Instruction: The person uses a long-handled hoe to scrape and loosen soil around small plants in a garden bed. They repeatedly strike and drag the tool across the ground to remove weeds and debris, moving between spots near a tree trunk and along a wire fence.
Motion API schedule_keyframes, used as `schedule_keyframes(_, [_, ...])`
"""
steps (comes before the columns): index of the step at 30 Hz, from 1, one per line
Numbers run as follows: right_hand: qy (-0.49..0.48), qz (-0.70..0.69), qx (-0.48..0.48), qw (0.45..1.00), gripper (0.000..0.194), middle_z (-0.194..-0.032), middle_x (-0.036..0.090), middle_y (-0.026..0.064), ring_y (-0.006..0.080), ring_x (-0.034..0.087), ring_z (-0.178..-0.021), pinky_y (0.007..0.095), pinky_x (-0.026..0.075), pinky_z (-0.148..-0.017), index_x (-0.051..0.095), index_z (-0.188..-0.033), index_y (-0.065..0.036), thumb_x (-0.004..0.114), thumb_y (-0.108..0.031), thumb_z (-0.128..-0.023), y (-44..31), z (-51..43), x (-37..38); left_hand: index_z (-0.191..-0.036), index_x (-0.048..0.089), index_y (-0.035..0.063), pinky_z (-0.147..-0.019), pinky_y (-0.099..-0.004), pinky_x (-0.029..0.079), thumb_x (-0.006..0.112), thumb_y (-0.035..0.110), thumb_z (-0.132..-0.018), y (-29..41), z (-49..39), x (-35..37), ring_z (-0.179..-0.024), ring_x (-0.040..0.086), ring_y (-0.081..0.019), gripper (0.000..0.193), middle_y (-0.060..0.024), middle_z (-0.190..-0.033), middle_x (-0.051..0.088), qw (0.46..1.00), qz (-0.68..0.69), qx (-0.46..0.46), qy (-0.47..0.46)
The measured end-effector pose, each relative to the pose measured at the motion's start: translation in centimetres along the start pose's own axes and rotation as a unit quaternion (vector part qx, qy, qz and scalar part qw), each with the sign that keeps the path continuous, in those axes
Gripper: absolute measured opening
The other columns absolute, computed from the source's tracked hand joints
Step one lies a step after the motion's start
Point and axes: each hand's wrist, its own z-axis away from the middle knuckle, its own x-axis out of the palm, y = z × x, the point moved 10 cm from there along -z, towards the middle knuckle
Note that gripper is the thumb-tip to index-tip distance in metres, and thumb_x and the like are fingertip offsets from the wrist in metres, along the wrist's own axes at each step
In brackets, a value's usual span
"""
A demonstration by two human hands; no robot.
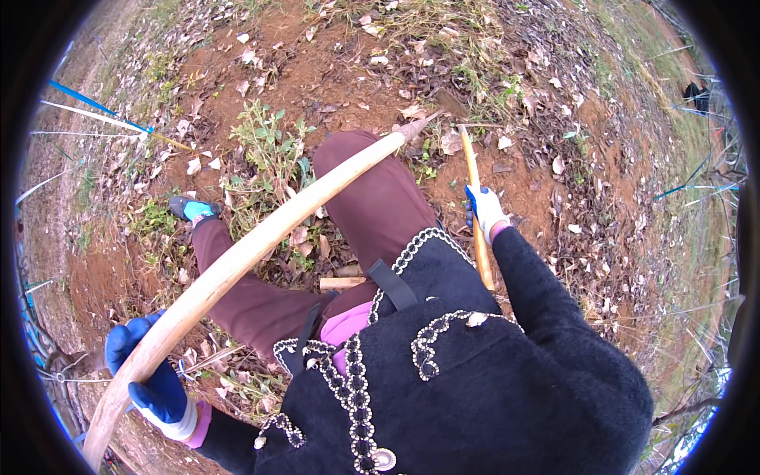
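Observation:
My left hand, in a blue-coated work glove, grips a long pale wooden pole near its lower left end. The pole slants up to the right above my thighs, and its darker, narrow tip lies near the soil beyond my knee. A matching glove covers my right hand, which is closed around the wooden handle of a hoe. The metal hoe head is at the far end, near the pole's tip, partly blending with the leaves; its exact shape cannot be told.
Reddish soil strewn with dry leaves surrounds me. A leafy green plant grows beside my knee. A short piece of wood lies between my legs. Blue and white strings stretch at the left, with more strings and branches at the right edge.

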Motion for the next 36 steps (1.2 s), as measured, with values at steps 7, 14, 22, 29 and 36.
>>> schedule_keyframes(7, [0.060, 0.189, -0.099, 0.975, 0.031, -0.067, 0.057, 0.0047, 0.0165, 0.053, -0.047, 0.0356, 0.045, -0.041, 0.051, -0.094, -0.007, 0.069, -0.031, -0.095, -4.0, -3.1, -0.4, -0.105, 0.071, -0.0007, -0.093, -0.0426, 0.054, 0.083, 0.022, -0.074, 1.6, 2.0, 11.3, -0.098, 0.072, -0.0323, 0.040, -0.0153, -0.096, 0.074, 0.871, -0.309, -0.146, -0.353])
schedule_keyframes(14, [0.017, 0.142, -0.096, 0.985, 0.028, -0.066, 0.054, 0.0032, 0.0171, 0.052, -0.047, 0.0355, 0.046, -0.042, 0.054, -0.097, -0.009, 0.071, -0.031, -0.094, -3.9, -4.0, -0.2, -0.141, 0.054, 0.0068, -0.107, -0.0451, 0.045, 0.081, 0.026, -0.078, 0.8, -7.1, 21.9, -0.121, 0.059, -0.0383, 0.071, -0.0191, -0.128, 0.064, 0.786, -0.530, 0.105, -0.301])
schedule_keyframes(22, [-0.224, -0.283, 0.026, 0.932, 0.026, -0.071, 0.051, -0.0008, 0.0143, 0.049, -0.053, 0.0313, 0.045, -0.050, 0.055, -0.101, -0.010, 0.066, -0.033, -0.098, -5.1, 1.6, -1.6, -0.112, 0.064, 0.0072, -0.078, -0.0470, 0.055, 0.075, 0.034, -0.083, -13.1, -5.2, 20.6, -0.087, 0.071, -0.0348, 0.041, -0.0170, -0.092, 0.072, 0.675, -0.612, -0.102, -0.399])
schedule_keyframes(29, [-0.046, -0.109, -0.086, 0.989, 0.027, -0.068, 0.051, -0.0013, 0.0119, 0.049, -0.048, 0.0300, 0.042, -0.042, 0.057, -0.107, -0.013, 0.070, -0.033, -0.097, -8.2, 3.0, -8.7, -0.129, 0.062, 0.0119, -0.076, -0.0419, 0.051, 0.075, 0.019, -0.077, -9.7, 3.3, 12.7, -0.084, 0.065, -0.0276, 0.054, -0.0097, -0.094, 0.062, 0.626, -0.742, -0.058, -0.233])
schedule_keyframes(36, [0.017, 0.074, -0.064, 0.995, 0.026, -0.065, 0.053, -0.0019, 0.0124, 0.049, -0.048, 0.0314, 0.041, -0.043, 0.058, -0.090, -0.012, 0.071, -0.034, -0.095, -9.2, 3.0, -10.4, -0.098, 0.063, 0.0021, -0.053, -0.0347, 0.054, 0.086, 0.007, -0.071, -15.9, 13.4, 5.9, -0.060, 0.065, -0.0144, 0.036, -0.0056, -0.074, 0.067, 0.725, -0.174, -0.618, -0.249])
